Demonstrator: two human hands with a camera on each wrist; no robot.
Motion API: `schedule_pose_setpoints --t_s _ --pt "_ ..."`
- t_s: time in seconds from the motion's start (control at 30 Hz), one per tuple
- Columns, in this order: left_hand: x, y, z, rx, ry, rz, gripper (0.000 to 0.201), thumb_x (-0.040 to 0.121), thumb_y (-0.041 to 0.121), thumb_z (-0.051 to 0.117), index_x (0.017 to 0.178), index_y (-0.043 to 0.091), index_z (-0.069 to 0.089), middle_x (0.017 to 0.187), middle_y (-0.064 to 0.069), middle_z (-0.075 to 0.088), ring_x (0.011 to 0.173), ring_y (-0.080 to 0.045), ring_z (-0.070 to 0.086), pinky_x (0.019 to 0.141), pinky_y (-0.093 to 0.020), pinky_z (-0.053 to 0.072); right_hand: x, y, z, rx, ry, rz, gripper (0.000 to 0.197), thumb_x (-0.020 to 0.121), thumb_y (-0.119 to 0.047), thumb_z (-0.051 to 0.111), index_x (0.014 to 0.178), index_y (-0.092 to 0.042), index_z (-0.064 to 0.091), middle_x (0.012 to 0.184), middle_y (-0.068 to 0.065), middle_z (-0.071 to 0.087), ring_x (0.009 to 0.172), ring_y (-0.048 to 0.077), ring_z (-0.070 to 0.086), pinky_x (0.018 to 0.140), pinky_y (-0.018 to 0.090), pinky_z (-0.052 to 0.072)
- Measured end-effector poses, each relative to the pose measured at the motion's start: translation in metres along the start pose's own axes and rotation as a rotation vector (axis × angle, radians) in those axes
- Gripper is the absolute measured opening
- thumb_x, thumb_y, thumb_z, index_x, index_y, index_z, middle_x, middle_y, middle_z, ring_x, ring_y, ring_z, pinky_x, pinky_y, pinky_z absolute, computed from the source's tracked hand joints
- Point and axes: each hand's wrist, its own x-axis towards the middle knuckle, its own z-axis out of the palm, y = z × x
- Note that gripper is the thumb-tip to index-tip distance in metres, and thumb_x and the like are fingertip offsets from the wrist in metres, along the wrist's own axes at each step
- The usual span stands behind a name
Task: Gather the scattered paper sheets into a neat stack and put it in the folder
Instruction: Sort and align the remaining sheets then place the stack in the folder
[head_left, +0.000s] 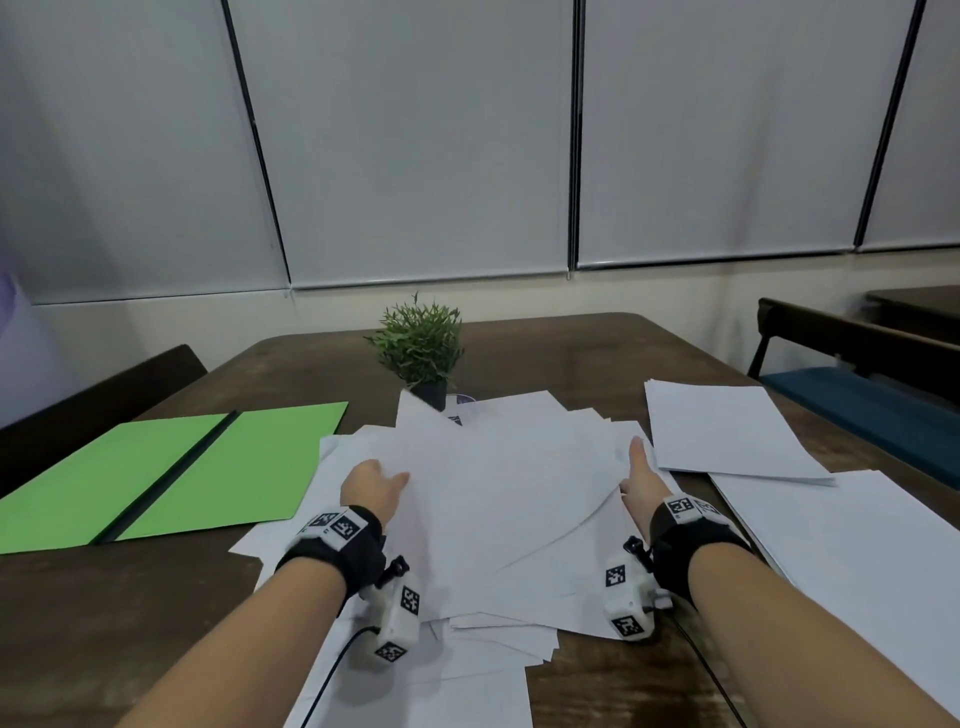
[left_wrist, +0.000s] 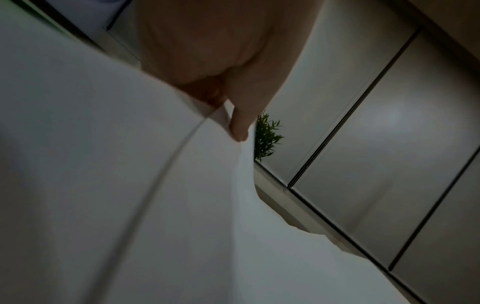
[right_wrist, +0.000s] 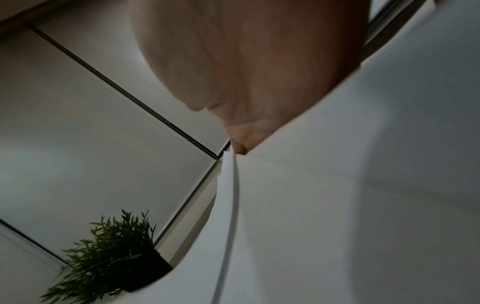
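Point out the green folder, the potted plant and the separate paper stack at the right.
green folder (head_left: 260, 467): head view, right flap.
potted plant (head_left: 421, 343): head view, foliage.
separate paper stack (head_left: 727, 431): head view, top sheet.

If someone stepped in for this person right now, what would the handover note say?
Left hand pinches the left edge of the central paper pile; right hand grips its right edge.
Green folder lies open at left, with no paper in it.
Two loose sheets lie apart at right.
Done: most sheets pulled together, still fanned.
Left: add the strays, square the stack, file it.

Dim, even light; blurry wrist views
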Motion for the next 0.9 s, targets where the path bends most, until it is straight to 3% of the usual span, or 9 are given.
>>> schedule_pose_setpoints --t_s 0.1,0.17,0.23,0.3,0.5,0.57,0.67,0.8,0.9 --pt "0.006 -0.006 0.001 0.001 -0.080 -0.025 0.040 0.089 0.026 0.060 0.056 0.009 0.046 0.068 -0.021 0.057 0.081 -0.038 0.063 0.077 -0.040 0.055 0.006 0.004 0.002 -0.183 -0.054 -0.031 0.105 0.047 -0.090 0.063 0.127 -0.021 0.058 0.132 0.002 0.058 0.118 0.028 0.055 0.105 0.044 0.040" --pt "0.007 -0.003 -0.004 0.010 -0.123 -0.016 0.016 0.084 0.017 0.061 0.075 0.004 0.061 0.084 -0.022 0.067 0.084 -0.037 0.066 0.077 -0.044 0.057 -0.022 -0.008 0.008 -0.326 -0.068 -0.032 0.080 0.066 -0.061 0.076 0.125 -0.011 0.055 0.122 0.007 0.059 0.110 0.030 0.056 0.097 0.039 0.045" --pt "0.005 0.001 -0.011 -0.025 -0.118 -0.008 0.017 0.081 0.009 0.061 0.097 0.009 0.059 0.091 -0.016 0.068 0.076 -0.032 0.069 0.066 -0.040 0.060 -0.035 -0.013 0.011 -0.432 -0.062 -0.024 0.062 0.078 -0.048 0.072 0.121 -0.006 0.056 0.105 0.009 0.060 0.096 0.028 0.057 0.085 0.033 0.044" --pt "0.001 0.010 -0.019 -0.033 -0.099 -0.017 0.013 0.083 0.008 0.056 0.095 0.013 0.055 0.089 -0.011 0.065 0.065 -0.029 0.069 0.058 -0.034 0.059 -0.033 -0.014 0.011 -0.472 -0.058 -0.046 0.064 0.080 -0.052 0.069 0.119 -0.003 0.057 0.087 0.006 0.058 0.081 0.025 0.056 0.082 0.031 0.043" --pt "0.002 0.009 -0.039 -0.196 -0.010 -0.121 0.014 0.085 -0.002 0.046 0.078 0.010 0.050 0.062 -0.009 0.061 0.058 -0.027 0.067 0.066 -0.042 0.060 -0.042 -0.018 0.010 -0.546 -0.029 -0.055 0.074 0.083 -0.062 0.058 0.132 -0.008 0.047 0.120 0.010 0.056 0.112 0.031 0.055 0.100 0.039 0.043" --pt "-0.003 0.009 -0.046 -0.288 -0.006 -0.160 0.007 0.088 -0.001 0.050 0.091 0.004 0.054 0.079 -0.017 0.065 0.073 -0.028 0.069 0.072 -0.040 0.060 -0.042 -0.018 0.009 -0.543 -0.033 -0.056 0.065 0.085 -0.061 0.057 0.126 -0.011 0.052 0.113 0.008 0.057 0.109 0.030 0.056 0.100 0.039 0.043" --pt "-0.019 0.003 -0.051 -0.119 -0.225 -0.199 0.032 0.097 0.038 0.048 0.089 0.009 0.057 0.094 -0.011 0.066 0.093 -0.025 0.066 0.079 -0.026 0.048 -0.046 -0.020 0.010 -0.603 -0.039 -0.070 0.050 0.086 -0.062 0.054 0.097 -0.013 0.054 0.086 0.004 0.058 0.085 0.026 0.058 0.085 0.035 0.045" --pt "-0.027 0.002 -0.048 -0.159 -0.453 -0.333 0.010 0.084 0.001 0.067 0.079 -0.002 0.058 0.068 -0.014 0.071 0.066 -0.023 0.066 0.079 -0.030 0.056 -0.058 -0.025 0.011 -0.654 -0.010 -0.073 0.051 0.087 -0.066 0.049 0.071 -0.017 0.048 0.065 0.001 0.048 0.061 0.020 0.049 0.069 0.032 0.038" --pt "-0.033 0.010 -0.055 0.086 -0.635 -0.390 0.030 0.072 0.022 0.083 0.074 0.005 0.058 0.071 -0.012 0.070 0.053 -0.021 0.057 0.061 -0.026 0.050 -0.062 -0.026 0.011 -0.684 -0.013 -0.083 0.053 0.088 -0.067 0.045 0.086 -0.014 0.054 0.076 0.002 0.055 0.076 0.024 0.055 0.077 0.032 0.040"
